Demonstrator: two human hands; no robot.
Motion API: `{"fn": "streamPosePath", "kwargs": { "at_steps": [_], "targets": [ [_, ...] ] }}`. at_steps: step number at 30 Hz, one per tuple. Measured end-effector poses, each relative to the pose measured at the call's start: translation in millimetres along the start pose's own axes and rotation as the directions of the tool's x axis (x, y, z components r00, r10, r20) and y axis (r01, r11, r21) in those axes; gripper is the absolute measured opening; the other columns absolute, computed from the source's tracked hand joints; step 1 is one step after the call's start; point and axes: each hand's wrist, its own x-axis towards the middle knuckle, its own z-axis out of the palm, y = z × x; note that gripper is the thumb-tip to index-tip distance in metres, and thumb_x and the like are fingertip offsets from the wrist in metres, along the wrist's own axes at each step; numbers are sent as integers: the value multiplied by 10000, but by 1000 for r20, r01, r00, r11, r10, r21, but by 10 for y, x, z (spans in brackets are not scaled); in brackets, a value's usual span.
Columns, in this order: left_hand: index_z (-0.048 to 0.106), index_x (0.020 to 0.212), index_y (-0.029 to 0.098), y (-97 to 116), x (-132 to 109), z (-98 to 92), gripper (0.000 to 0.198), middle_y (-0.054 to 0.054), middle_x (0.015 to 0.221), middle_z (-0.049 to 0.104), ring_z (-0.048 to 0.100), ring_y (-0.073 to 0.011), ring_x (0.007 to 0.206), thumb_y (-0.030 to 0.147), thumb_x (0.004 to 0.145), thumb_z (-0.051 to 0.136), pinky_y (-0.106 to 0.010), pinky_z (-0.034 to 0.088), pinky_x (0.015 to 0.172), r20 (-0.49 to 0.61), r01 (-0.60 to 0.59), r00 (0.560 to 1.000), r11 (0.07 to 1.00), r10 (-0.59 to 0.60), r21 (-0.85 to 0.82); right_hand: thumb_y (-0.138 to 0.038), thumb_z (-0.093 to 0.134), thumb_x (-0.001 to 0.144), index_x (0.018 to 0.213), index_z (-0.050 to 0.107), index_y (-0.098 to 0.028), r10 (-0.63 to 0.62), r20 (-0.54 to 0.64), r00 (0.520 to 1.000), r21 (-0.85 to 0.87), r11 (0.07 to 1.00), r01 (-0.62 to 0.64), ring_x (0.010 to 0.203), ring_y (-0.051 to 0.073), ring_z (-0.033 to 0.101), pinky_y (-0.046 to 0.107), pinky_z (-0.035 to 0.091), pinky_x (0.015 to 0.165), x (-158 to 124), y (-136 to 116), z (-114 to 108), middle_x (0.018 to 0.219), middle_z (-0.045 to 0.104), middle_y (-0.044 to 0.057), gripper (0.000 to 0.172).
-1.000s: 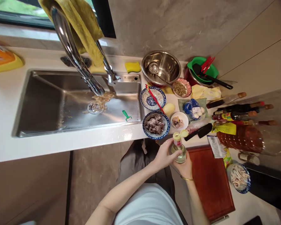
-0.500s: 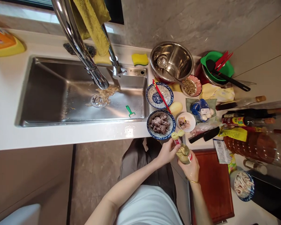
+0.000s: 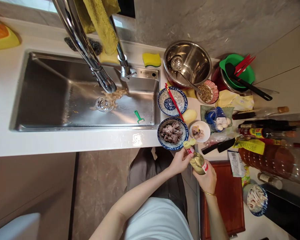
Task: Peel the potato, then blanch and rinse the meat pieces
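Note:
Between both hands is a clear bottle (image 3: 198,162) of pale yellow liquid, tilted with its neck toward the counter and its yellow flip cap raised. My left hand (image 3: 180,162) pinches the neck near the red label. Around the bottle's lower body wraps my right hand (image 3: 207,179), a gold-coloured bangle on that wrist. Just past the cap stands a blue-patterned bowl (image 3: 173,133) of greyish meat pieces. A small white dish (image 3: 200,131) with pinkish, sliced bits sits beside it. I cannot make out any liquid leaving the bottle.
Left lies a steel sink (image 3: 85,116) with food scraps and a green peeler (image 3: 139,117). Red chopsticks (image 3: 173,101) rest on a blue-patterned plate (image 3: 162,106). A cleaver-like black knife (image 3: 226,145) lies near a reddish cutting board (image 3: 222,206). Several bottles lie at the right, and a steel basin (image 3: 197,63) stands behind.
The view has shifted slightly. My right hand and the bottle's base have moved a little to the right and down in view; both hands keep their hold.

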Motion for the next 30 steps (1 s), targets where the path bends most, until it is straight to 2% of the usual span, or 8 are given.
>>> {"fn": "streamPosePath", "kwargs": {
  "at_steps": [22, 30],
  "targets": [
    [533, 1103, 123, -103, 103, -4, 393, -142, 1124, 621, 587, -243, 1067, 434, 863, 536, -416, 448, 954, 5, -35, 999, 997, 36, -69, -374, 648, 687, 1153, 521, -155, -22, 21, 1000, -74, 997, 23, 947, 307, 585, 403, 436, 821, 117, 58, -83, 1042, 640, 132, 530],
    [532, 1089, 117, -131, 123, 8, 419, -149, 1124, 622, 589, -243, 1060, 463, 853, 540, -399, 450, 944, -4, -24, 1000, 996, 24, -87, -406, 663, 645, 1130, 550, -151, -61, -61, 996, -70, 996, 57, 899, 302, 593, 389, 436, 791, 134, 124, -47, 1019, 652, 133, 560]
  ]
}}
